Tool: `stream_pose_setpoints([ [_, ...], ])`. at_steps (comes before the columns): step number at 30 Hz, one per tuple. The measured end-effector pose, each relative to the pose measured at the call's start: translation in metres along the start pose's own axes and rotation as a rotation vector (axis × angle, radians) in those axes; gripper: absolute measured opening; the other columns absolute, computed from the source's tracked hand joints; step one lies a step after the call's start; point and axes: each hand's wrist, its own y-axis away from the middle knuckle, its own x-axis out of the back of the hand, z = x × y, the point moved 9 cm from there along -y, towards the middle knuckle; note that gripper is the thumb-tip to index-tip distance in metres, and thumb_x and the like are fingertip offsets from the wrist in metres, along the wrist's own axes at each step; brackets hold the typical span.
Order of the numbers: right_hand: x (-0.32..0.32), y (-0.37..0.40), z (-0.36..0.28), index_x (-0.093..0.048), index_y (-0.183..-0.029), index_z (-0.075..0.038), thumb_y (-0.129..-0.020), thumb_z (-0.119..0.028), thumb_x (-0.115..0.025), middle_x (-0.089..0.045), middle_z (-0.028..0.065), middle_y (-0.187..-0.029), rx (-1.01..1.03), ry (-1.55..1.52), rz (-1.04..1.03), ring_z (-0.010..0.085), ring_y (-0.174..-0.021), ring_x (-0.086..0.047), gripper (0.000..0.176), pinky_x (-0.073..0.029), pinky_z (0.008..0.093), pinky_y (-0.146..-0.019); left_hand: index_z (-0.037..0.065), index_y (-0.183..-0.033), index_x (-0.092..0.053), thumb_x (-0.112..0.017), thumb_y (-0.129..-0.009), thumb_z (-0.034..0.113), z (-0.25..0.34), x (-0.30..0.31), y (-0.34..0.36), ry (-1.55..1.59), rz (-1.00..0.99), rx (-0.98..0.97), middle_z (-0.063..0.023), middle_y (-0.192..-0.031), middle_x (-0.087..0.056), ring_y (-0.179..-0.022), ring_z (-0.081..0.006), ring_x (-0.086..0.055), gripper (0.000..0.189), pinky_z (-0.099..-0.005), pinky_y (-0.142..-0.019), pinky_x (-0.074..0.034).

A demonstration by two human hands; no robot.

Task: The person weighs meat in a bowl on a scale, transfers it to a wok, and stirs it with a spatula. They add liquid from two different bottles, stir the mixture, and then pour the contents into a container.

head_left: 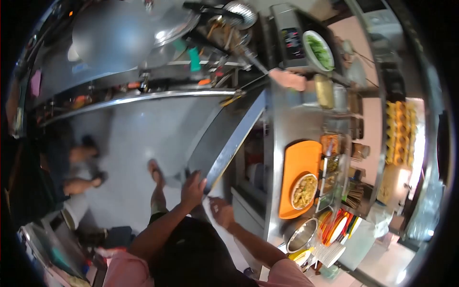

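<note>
The tips of my left hand (192, 189) are lost against the near end of the long panel (236, 143), so I can't tell its grip; my right hand (221, 212) is smeared. A pale blur (112, 36) covers the far left, my pink sleeves (126, 271) run off the near edge, and the control panel's (291, 42) markings are too small to read
</note>
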Motion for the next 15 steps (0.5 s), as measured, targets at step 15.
stream_pose_setpoints([
  [15, 0.14, -0.105, 0.302, -0.055, -0.119, 0.001, -0.094, -0.028, -0.05, -0.057, 0.0171, -0.116, -0.757, -0.702, 1.28, 0.0307, -0.105, -0.06, 0.038, -0.054, 0.0401, -0.082, 0.002, -0.121, -0.058, -0.049, -0.095, 0.029, -0.015, 0.049, -0.067, -0.218, -0.011, 0.086, -0.0197, -0.111, -0.065, -0.101, -0.0366, -0.064, 0.039, -0.0437, -0.087, -0.049],
])
